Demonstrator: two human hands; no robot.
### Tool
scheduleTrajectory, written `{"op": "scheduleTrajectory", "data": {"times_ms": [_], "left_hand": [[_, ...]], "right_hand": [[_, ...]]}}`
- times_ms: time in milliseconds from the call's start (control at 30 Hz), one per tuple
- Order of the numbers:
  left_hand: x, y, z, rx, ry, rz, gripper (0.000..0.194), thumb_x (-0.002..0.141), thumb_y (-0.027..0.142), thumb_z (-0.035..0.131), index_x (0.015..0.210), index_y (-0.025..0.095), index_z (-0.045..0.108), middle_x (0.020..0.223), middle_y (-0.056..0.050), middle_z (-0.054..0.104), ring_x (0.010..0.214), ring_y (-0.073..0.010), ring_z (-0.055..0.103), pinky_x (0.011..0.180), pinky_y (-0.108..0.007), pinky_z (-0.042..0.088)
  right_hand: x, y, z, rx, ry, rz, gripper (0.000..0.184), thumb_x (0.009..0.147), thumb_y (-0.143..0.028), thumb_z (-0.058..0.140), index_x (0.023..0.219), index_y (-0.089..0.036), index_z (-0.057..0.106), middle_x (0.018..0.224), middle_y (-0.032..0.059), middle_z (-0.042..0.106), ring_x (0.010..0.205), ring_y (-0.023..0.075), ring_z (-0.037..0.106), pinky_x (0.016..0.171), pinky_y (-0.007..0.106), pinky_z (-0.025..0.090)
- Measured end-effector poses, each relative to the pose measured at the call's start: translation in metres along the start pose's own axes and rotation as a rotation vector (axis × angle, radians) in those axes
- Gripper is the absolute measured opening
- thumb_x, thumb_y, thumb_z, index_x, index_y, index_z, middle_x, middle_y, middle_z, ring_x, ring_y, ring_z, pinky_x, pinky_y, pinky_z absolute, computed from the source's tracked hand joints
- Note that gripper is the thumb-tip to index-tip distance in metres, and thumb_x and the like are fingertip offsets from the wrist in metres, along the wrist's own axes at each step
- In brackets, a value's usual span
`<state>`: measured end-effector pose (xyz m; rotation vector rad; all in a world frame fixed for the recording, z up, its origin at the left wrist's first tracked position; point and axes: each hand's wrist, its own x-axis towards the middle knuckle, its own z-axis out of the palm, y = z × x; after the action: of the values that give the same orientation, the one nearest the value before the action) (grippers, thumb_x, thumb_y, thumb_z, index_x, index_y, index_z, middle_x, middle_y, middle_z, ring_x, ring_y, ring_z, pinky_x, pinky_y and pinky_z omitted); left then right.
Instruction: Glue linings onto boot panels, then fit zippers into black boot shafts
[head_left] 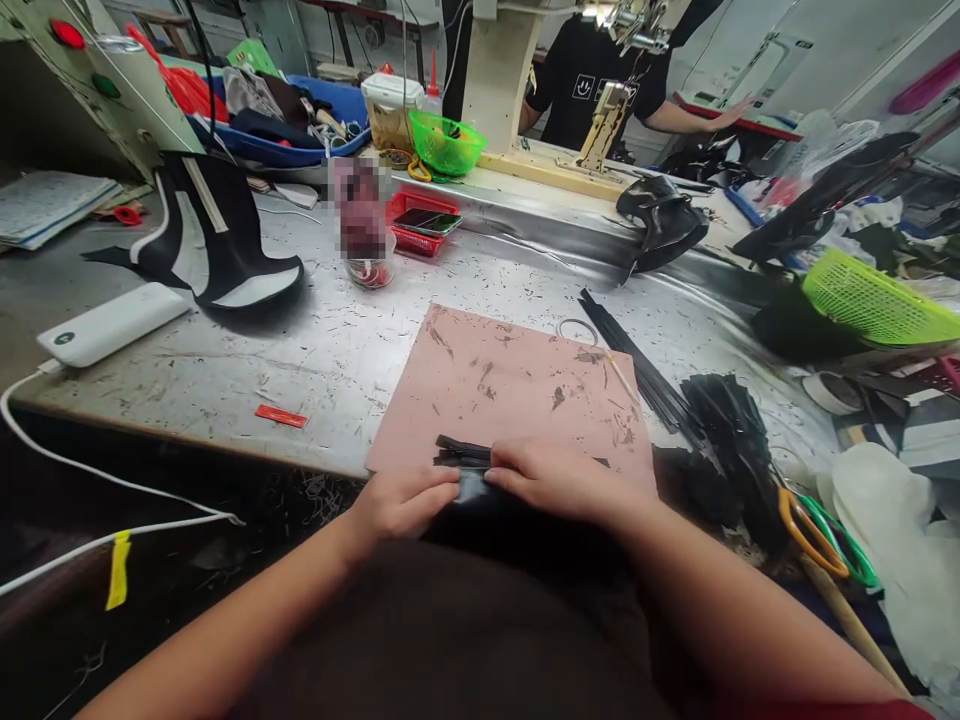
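At the near edge of the worktable, my left hand [409, 503] pinches the left side of a shiny black leather-like piece [471, 488]. My right hand [544, 476] has its thumb and fingers closed on the right side of that same piece. Much of the piece is hidden by my hands and the dark area below. Just beyond my fingertips, a few narrow black strips [461, 450] lie on a worn pink board [480, 370]. My right fingers touch or cover the strips' right ends; I cannot tell which.
Long black strips [645, 370] lie right of the board, near orange-handled scissors [810, 535]. A metal ring [577, 331] sits by its far edge. Leftward are a white power bank [112, 322] and a red strip [281, 416]. A co-worker [592, 85] sits beyond a sewing machine [499, 80].
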<state>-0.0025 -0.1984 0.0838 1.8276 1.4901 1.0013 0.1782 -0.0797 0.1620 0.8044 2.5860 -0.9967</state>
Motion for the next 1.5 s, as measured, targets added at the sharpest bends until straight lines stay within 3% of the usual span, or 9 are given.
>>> {"op": "scheduleTrajectory", "data": {"times_ms": [233, 333, 400, 500, 600, 1133, 1367, 1500], "left_hand": [[0.0, -0.02, 0.009, 0.312, -0.22, -0.093, 0.028, 0.084, 0.026, 0.039, 0.086, 0.027, 0.067, 0.103, -0.004, 0.066, 0.1, -0.0182, 0.06, 0.092, -0.035, 0.045], [-0.011, -0.037, 0.016, 0.427, -0.269, -0.046, 0.028, 0.086, 0.025, 0.038, 0.089, 0.029, 0.066, 0.107, -0.003, 0.065, 0.104, -0.0192, 0.058, 0.085, -0.034, 0.048], [-0.015, -0.043, 0.018, 0.542, -0.17, 0.121, 0.025, 0.086, 0.024, 0.041, 0.09, 0.03, 0.065, 0.107, -0.002, 0.065, 0.101, -0.0189, 0.06, 0.076, -0.031, 0.049], [-0.012, -0.038, 0.018, 0.706, 0.155, 0.452, 0.018, 0.083, 0.018, 0.048, 0.088, 0.028, 0.063, 0.102, 0.0, 0.067, 0.093, -0.0153, 0.063, 0.07, -0.026, 0.046], [-0.001, -0.026, 0.016, 0.772, 0.309, 0.561, 0.013, 0.081, 0.015, 0.052, 0.082, 0.022, 0.063, 0.096, 0.001, 0.069, 0.089, -0.0127, 0.063, 0.068, -0.025, 0.041], [0.012, -0.014, 0.009, 0.915, 0.234, 0.563, 0.01, 0.075, 0.013, 0.056, 0.073, 0.021, 0.061, 0.085, 0.004, 0.069, 0.069, -0.011, 0.057, 0.062, -0.028, 0.036], [0.008, -0.007, 0.01, 0.961, 0.058, 0.455, 0.028, 0.081, 0.018, 0.05, 0.108, 0.018, 0.058, 0.093, -0.002, 0.067, 0.073, -0.0153, 0.056, 0.073, -0.034, 0.039], [0.009, -0.009, 0.013, 0.97, 0.029, 0.438, 0.031, 0.085, 0.031, 0.047, 0.111, 0.018, 0.057, 0.094, -0.003, 0.066, 0.072, -0.0161, 0.055, 0.072, -0.036, 0.037]], "right_hand": [[0.017, 0.018, 0.021, -0.121, 0.041, -0.019, 0.023, 0.09, -0.032, 0.038, 0.086, -0.019, 0.057, 0.085, 0.0044, 0.059, 0.074, 0.016, 0.055, 0.063, 0.025, 0.036], [0.016, 0.016, 0.026, -0.155, 0.054, 0.033, 0.023, 0.09, -0.032, 0.038, 0.087, -0.019, 0.056, 0.088, 0.0038, 0.057, 0.068, 0.0147, 0.055, 0.058, 0.024, 0.034], [0.015, 0.015, 0.028, -0.175, 0.065, 0.054, 0.022, 0.091, -0.032, 0.037, 0.087, -0.02, 0.055, 0.09, 0.0035, 0.057, 0.065, 0.0139, 0.055, 0.055, 0.025, 0.033], [0.015, 0.015, 0.031, -0.199, 0.081, 0.082, 0.022, 0.091, -0.032, 0.037, 0.087, -0.02, 0.055, 0.089, 0.0029, 0.057, 0.061, 0.0126, 0.055, 0.052, 0.024, 0.03], [0.017, 0.016, 0.034, -0.217, 0.094, 0.103, 0.021, 0.09, -0.032, 0.038, 0.085, -0.021, 0.055, 0.087, 0.0018, 0.057, 0.057, 0.0114, 0.053, 0.049, 0.024, 0.028], [0.019, 0.013, 0.037, -0.207, 0.163, 0.161, 0.02, 0.088, -0.03, 0.041, 0.081, -0.019, 0.056, 0.082, 0.0022, 0.058, 0.06, 0.0128, 0.054, 0.05, 0.024, 0.028], [0.024, 0.012, 0.037, -0.238, 0.174, 0.199, 0.019, 0.087, -0.029, 0.041, 0.082, -0.02, 0.057, 0.082, 0.0019, 0.059, 0.058, 0.0132, 0.054, 0.049, 0.025, 0.028], [0.023, 0.01, 0.041, -0.292, 0.187, 0.204, 0.02, 0.087, -0.029, 0.04, 0.085, -0.02, 0.058, 0.082, 0.003, 0.059, 0.057, 0.014, 0.054, 0.047, 0.026, 0.027]]}}
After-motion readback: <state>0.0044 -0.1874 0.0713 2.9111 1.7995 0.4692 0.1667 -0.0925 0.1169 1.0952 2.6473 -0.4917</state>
